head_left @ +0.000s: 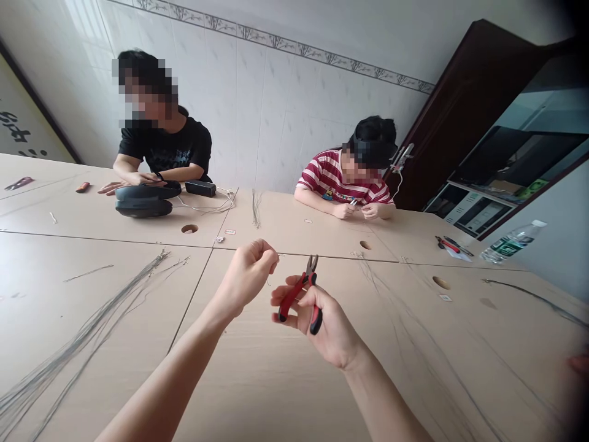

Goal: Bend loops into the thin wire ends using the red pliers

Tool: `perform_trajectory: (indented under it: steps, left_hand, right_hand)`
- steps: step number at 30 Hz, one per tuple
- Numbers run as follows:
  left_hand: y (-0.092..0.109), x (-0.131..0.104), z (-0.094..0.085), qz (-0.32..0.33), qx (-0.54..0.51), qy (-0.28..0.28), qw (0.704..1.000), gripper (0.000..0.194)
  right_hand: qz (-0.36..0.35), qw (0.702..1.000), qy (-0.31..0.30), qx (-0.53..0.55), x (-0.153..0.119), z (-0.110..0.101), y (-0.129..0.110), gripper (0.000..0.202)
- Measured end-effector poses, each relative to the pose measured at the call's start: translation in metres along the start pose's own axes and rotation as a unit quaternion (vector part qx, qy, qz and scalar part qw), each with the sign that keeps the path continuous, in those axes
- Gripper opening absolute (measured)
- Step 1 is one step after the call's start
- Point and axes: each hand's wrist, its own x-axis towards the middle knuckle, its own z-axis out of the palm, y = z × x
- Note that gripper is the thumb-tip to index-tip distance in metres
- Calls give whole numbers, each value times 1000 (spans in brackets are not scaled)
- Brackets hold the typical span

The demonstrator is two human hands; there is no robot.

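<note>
My right hand (322, 313) holds red-and-black pliers (294, 298) by the handles, with the jaws pointing up and slightly apart. To its left, my left hand (251, 273) is closed in a pinch above the table (257, 380). A thin wire end (269, 283) shows just below its fingers, but what the fingertips grip is too small to make out. The two hands are apart, and the plier jaws touch nothing.
Bundles of thin wire (105, 307) lie at the left, with fainter strands (414, 319) at the right. Across the table sit two people, near a black case (145, 199). A water bottle (513, 242) and more pliers (448, 244) are at the right back.
</note>
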Motion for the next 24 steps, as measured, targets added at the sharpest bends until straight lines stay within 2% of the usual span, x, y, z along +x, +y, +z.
perform_trajectory:
  steps: [1, 2, 3, 5, 7, 9, 14, 19, 24]
  left_hand:
    - [0, 0, 0, 1, 0, -1, 1000, 16]
    - [1, 0, 1, 1, 0, -3, 1000, 16]
    - [1, -1, 1, 1, 0, -4, 1000, 16]
    - [3, -2, 2, -1, 2, -6, 1000, 17]
    - [4, -3, 4, -1, 3, -6, 1000, 17]
    - [4, -5, 6, 0, 3, -5, 1000, 17]
    - [3, -8, 13, 8, 13, -3, 1000, 14]
    - [4, -11, 17, 23, 22, 2, 1000, 12]
    - [5, -14, 20, 32, 32, 5, 999, 13]
  right_hand:
    - [-39, 994, 20, -97, 0, 0, 2, 32]
    - [-86, 973, 53, -208, 0, 0, 4, 33]
    - [-134, 935, 91, -316, 0, 0, 6, 31]
    - [-211, 839, 154, -478, 0, 0, 9, 24]
    - [-246, 772, 184, -556, 0, 0, 11, 16]
    - [-244, 740, 202, -593, 1, 0, 10, 14]
    - [-222, 712, 214, -631, 3, -1, 8, 16]
    - [-229, 703, 214, -638, 3, -4, 10, 21]
    - [-224, 702, 221, -639, 5, -3, 8, 16]
